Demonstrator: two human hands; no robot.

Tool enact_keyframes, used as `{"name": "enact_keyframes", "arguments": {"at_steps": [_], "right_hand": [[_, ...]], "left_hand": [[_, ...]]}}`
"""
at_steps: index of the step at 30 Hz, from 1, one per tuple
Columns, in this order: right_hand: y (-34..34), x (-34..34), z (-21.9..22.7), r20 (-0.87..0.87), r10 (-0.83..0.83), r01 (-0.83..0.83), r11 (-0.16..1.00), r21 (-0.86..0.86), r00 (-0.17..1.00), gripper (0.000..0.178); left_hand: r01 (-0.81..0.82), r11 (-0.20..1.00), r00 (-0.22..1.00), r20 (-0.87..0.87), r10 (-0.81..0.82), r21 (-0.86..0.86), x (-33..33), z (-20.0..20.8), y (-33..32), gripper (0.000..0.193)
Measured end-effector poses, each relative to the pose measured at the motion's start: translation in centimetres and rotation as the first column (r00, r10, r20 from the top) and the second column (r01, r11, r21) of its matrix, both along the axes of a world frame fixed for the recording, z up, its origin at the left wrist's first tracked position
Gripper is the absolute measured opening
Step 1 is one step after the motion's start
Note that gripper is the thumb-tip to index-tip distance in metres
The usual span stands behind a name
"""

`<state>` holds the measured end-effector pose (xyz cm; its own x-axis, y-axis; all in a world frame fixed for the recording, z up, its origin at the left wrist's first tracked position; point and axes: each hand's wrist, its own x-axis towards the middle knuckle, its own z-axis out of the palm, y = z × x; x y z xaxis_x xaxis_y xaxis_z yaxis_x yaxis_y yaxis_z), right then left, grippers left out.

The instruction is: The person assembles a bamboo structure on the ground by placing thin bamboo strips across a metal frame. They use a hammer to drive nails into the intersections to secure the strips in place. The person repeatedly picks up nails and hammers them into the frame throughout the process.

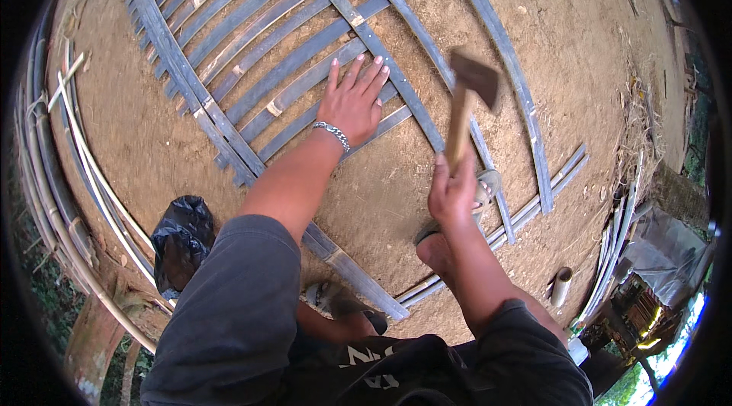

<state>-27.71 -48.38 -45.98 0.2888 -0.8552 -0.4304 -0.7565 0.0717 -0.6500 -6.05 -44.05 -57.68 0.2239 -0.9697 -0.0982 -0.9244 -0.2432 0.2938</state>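
My left hand (pixel 354 105) lies on the bamboo slats (pixel 313 86) of a lattice panel on the ground. Its fingers are stretched out and slightly apart, next to a long crosswise bamboo strip (pixel 366 31). In my right hand (pixel 451 192) is the wooden handle of a hatchet (pixel 460 120), fingers wrapped round it. The hatchet's dark, broad metal head is raised above the panel's right part and a little blurred. Two more long strips cross the slats there, one of them a curved strip (pixel 503 48). At the left, a doubled bamboo strip (pixel 179 59) runs across the slat ends.
A black plastic bag (pixel 183 242) stands left of my arm. Bamboo poles (pixel 46 154) lie along the left side, and thin poles (pixel 526 211) lie by my sandalled feet. A short bamboo tube (pixel 561 286) and a pile of poles (pixel 616 242) are at the right.
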Motion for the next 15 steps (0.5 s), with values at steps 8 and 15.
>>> {"name": "enact_keyframes", "arguments": {"at_steps": [8, 15], "right_hand": [[1.9, -2.0, -6.0, -0.211, 0.258, -0.286, 0.951, -0.115, 0.943, 0.053], [0.5, -1.1, -2.6, 0.609, 0.097, 0.125, 0.942, -0.311, 0.787, 0.038]], "left_hand": [[0.011, 1.0, 1.0, -0.009, -0.011, -0.029, -0.2, 0.0, -0.5, 0.064], [0.008, 1.0, 0.999, 0.033, -0.008, -0.002, -0.1, 0.1, -0.1, 0.063]]}}
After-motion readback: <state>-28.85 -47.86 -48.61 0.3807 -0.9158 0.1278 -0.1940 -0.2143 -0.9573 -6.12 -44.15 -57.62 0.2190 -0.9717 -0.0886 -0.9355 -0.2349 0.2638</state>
